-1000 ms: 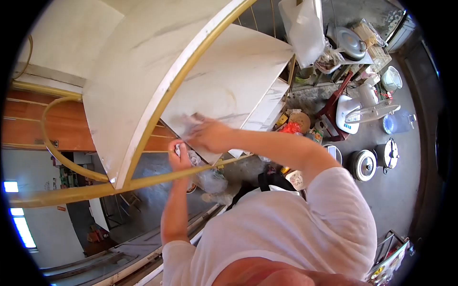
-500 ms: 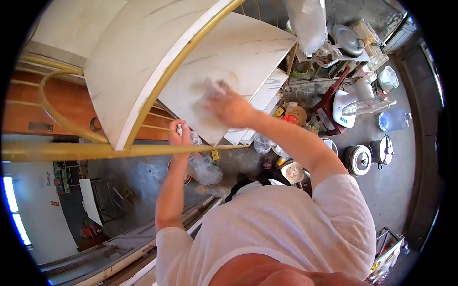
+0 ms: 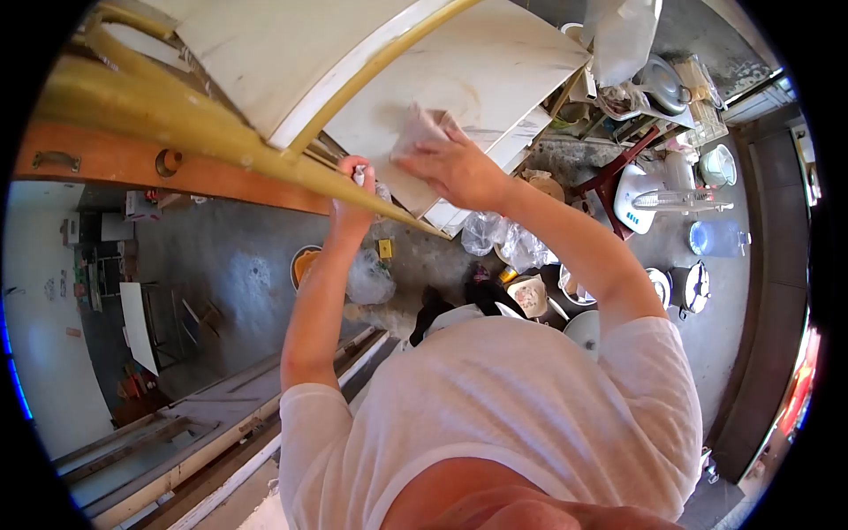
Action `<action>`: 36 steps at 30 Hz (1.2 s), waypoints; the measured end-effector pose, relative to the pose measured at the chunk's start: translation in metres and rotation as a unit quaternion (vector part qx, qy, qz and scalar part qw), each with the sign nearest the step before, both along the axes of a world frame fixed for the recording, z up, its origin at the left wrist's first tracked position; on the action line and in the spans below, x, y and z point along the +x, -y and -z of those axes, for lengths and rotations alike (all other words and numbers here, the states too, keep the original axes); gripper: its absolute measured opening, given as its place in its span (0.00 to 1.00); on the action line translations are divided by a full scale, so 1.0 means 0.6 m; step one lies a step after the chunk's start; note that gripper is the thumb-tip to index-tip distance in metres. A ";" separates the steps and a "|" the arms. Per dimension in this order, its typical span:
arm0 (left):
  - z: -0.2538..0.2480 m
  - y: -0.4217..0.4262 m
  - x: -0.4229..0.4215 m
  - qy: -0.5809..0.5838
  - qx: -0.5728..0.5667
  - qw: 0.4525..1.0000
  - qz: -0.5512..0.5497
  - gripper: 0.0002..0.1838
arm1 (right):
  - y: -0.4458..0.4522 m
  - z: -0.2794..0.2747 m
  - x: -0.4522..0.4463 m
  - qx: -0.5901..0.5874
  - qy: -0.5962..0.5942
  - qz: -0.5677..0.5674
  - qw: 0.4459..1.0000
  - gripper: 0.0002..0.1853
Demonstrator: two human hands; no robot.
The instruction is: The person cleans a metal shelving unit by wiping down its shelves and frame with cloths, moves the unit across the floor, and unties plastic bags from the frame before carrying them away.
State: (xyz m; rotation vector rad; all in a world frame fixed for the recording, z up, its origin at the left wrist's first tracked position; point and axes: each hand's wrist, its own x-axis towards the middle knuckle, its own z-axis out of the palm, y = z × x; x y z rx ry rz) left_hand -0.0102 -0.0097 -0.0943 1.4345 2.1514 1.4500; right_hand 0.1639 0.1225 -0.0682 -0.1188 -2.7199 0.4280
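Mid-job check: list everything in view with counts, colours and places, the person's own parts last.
Marbled panels: several, white, top centre
Railing: at least one, yellow, upper left
Wooden panel: one, orange-brown, left
Floor: one, grey, left and right
Small block: one, yellow, left of centre
Plastic bags: several, clear, centre
Container: one, cream, centre
Fan: one, white, right
Bucket: one, whitish, right
Bottle: one, bluish, right
Pots: two, silver, right
Cloth: one, pale, centre panel
Wad: one, white, by railing
Other clutter: too small to tell
Shirt: one, white, bottom
Left grip: one, bare, around wad
Right grip: one, bare, on cloth
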 end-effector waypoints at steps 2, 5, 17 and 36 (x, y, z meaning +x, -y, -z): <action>-0.021 0.004 0.004 0.003 -0.062 0.998 0.002 0.10 | 0.027 -0.010 0.029 -0.025 0.020 -0.033 0.999 0.27; 0.015 0.013 -0.002 -0.122 -0.019 0.992 0.012 0.11 | 0.041 -0.018 0.053 -0.011 0.024 -0.082 0.996 0.25; 0.046 0.066 -0.004 0.073 0.055 0.996 0.006 0.14 | 0.047 -0.036 0.020 -0.040 0.069 -0.124 0.989 0.28; 0.064 0.033 0.031 0.123 -0.121 0.985 -0.010 0.17 | -0.047 -0.011 -0.310 0.032 0.093 -0.044 0.994 0.19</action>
